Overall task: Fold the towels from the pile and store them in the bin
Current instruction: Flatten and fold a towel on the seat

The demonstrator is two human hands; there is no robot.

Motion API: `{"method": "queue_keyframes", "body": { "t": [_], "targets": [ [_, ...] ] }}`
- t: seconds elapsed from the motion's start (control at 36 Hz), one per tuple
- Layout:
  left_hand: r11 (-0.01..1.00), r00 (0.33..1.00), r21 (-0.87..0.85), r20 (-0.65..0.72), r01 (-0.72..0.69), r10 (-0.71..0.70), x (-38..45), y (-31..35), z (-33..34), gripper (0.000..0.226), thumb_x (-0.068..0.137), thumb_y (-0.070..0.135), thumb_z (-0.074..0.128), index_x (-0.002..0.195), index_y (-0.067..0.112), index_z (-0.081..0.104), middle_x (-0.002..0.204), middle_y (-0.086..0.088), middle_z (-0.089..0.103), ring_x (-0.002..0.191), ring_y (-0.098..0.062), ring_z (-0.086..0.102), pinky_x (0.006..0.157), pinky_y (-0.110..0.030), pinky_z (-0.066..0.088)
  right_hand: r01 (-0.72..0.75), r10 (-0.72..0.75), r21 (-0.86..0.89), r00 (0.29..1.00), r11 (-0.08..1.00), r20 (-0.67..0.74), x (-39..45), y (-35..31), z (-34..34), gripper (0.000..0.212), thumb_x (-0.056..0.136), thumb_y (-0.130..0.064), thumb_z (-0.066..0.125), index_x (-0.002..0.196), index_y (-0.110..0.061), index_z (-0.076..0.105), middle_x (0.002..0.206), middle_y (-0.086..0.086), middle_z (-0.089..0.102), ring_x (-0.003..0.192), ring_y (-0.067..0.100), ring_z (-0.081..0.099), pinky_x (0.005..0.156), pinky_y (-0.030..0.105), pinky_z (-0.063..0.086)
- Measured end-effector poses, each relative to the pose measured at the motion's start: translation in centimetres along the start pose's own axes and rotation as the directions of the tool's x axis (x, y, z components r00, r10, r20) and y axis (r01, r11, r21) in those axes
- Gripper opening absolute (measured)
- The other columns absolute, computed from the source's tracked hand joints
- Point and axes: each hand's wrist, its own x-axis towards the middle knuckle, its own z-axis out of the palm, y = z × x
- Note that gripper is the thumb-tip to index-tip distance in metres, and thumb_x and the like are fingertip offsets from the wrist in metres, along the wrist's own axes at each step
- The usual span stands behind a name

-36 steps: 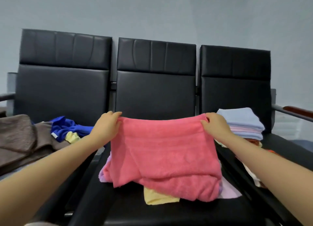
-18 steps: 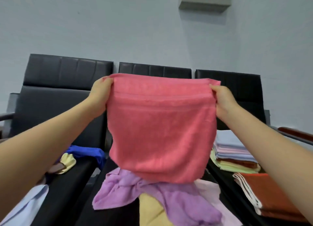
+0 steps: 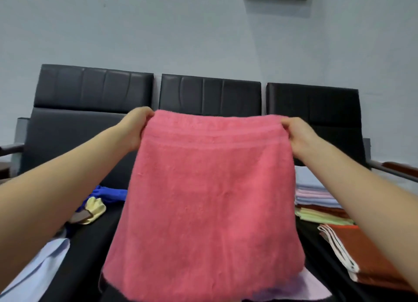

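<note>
Pink towel [image 3: 210, 202] is hanging spread out, left hand [image 3: 135, 130] and right hand [image 3: 298, 136] each pinching a top corner in a closed grip. Folding is just beginning; next, I'd judge, those corners need bringing together evenly.

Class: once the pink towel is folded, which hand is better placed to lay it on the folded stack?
Right. The right hand grips the pink towel corner nearest the folded stack on the right-hand seat; the left hand grips the far corner.
</note>
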Motion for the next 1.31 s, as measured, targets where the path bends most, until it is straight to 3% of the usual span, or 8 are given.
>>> {"method": "queue_keyframes", "body": {
  "t": [0.06, 0.14, 0.28, 0.47, 0.72, 1.0, 1.11, 1.31],
  "targets": [
    [0.962, 1.0, 0.273, -0.018, 0.026, -0.022, 1.4, -2.3, -0.5, 0.025, 0.098, 0.014, 0.04, 0.076, 0.012, 0.051, 0.045, 0.001, 0.047, 0.036, -0.013, 0.045, 0.036, -0.012, 0.032, -0.05, 0.045, -0.175, 0.999, 0.983, -0.031, 0.7, 2.3, -1.3, 0.022, 0.091, 0.004, 0.044, 0.079, -0.004, 0.06, 0.062, 0.005, 0.062, 0.048, 0.012, 0.059, 0.054, 0.024, 0.05],
    [0.48, 0.986, 0.865, 0.095, -0.15, 0.137, 3.1, -6.0, -1.6, 0.023, 0.097, 0.013, 0.047, 0.1, 0.003, 0.067, 0.083, -0.013, 0.064, 0.072, -0.028, 0.06, 0.059, -0.026, 0.044, 0.016, -0.09, -0.645, 0.993, 0.764, -0.081, 1.9, 5.7, -3.9, 0.014, 0.09, -0.003, 0.055, 0.088, 0.005, 0.067, 0.076, 0.008, 0.064, 0.061, 0.016, 0.061, 0.058, 0.025, 0.045],
    [0.198, 0.974, 0.956, 0.199, -0.217, 0.109, 4.5, -10.1, -2.0, 0.022, 0.093, 0.024, 0.053, 0.096, 0.017, 0.074, 0.103, -0.008, 0.071, 0.096, -0.029, 0.062, 0.083, -0.034, 0.05, 0.053, -0.079, -0.944, 0.996, 0.325, 0.029, 2.2, 10.3, -6.2, 0.019, 0.087, -0.011, 0.056, 0.076, -0.017, 0.07, 0.071, 0.003, 0.067, 0.074, 0.026, 0.067, 0.068, 0.031, 0.05],
    [0.013, 0.961, 0.995, 0.092, -0.099, 0.263, 6.3, -15.1, -1.3, 0.026, 0.092, 0.019, 0.045, 0.099, 0.022, 0.07, 0.1, -0.002, 0.066, 0.09, -0.027, 0.061, 0.068, -0.031, 0.042, -0.148, 0.032, -0.868, 0.988, 0.474, -0.15, 4.7, 15.9, -6.3, 0.021, 0.092, -0.005, 0.046, 0.081, -0.012, 0.063, 0.053, 0.003, 0.062, 0.061, 0.032, 0.072, 0.033, 0.019, 0.033],
    [-0.022, 0.976, 0.999, 0.033, -0.029, 0.217, 7.8, -21.4, -0.3, 0.029, 0.095, 0.017, 0.046, 0.123, 0.014, 0.051, 0.119, -0.01, 0.052, 0.111, -0.03, 0.049, 0.068, -0.037, 0.035, -0.215, 0.026, -0.795, 0.969, 0.566, -0.244, 6.7, 21.2, -6.6, 0.029, 0.09, -0.012, 0.055, 0.118, -0.012, 0.061, 0.11, 0.011, 0.064, 0.099, 0.029, 0.064, 0.079, 0.036, 0.052],
    [0.084, 0.981, 0.978, 0.186, -0.191, 0.059, 0.4, -25.5, -3.6, 0.044, 0.096, 0.041, 0.045, 0.136, 0.021, 0.046, 0.127, -0.009, 0.05, 0.118, -0.029, 0.048, 0.093, -0.043, 0.045, -0.277, 0.097, -0.681, 0.952, 0.677, -0.291, 0.9, 23.4, -9.8, 0.012, 0.067, -0.025, 0.058, 0.072, -0.015, 0.061, 0.064, 0.0, 0.052, 0.062, 0.017, 0.046, 0.055, 0.025, 0.037],
    [0.164, 0.996, 0.983, 0.086, -0.079, -0.038, -1.6, -24.6, -4.5, 0.045, 0.095, 0.041, 0.045, 0.134, 0.02, 0.047, 0.124, -0.013, 0.054, 0.115, -0.032, 0.052, 0.091, -0.041, 0.046, -0.257, 0.112, -0.647, 0.96, 0.718, -0.257, -2.4, 22.1, -10.0, 0.046, 0.065, -0.02, 0.058, 0.098, 0.012, 0.058, 0.071, 0.019, 0.052, 0.073, 0.02, 0.048, 0.069, 0.036, 0.035],
    [0.164, 0.991, 0.98, 0.12, -0.111, -0.051, -4.3, -22.8, -5.2, 0.045, 0.094, 0.043, 0.049, 0.133, 0.021, 0.049, 0.123, -0.01, 0.053, 0.11, -0.029, 0.057, 0.09, -0.04, 0.047, -0.329, 0.256, -0.711, 0.943, 0.621, -0.213, -8.4, 17.6, -9.5, 0.033, 0.092, -0.005, 0.057, 0.12, 0.013, 0.055, 0.09, 0.013, 0.053, 0.083, 0.022, 0.047, 0.063, 0.029, 0.036]
  ]
}}
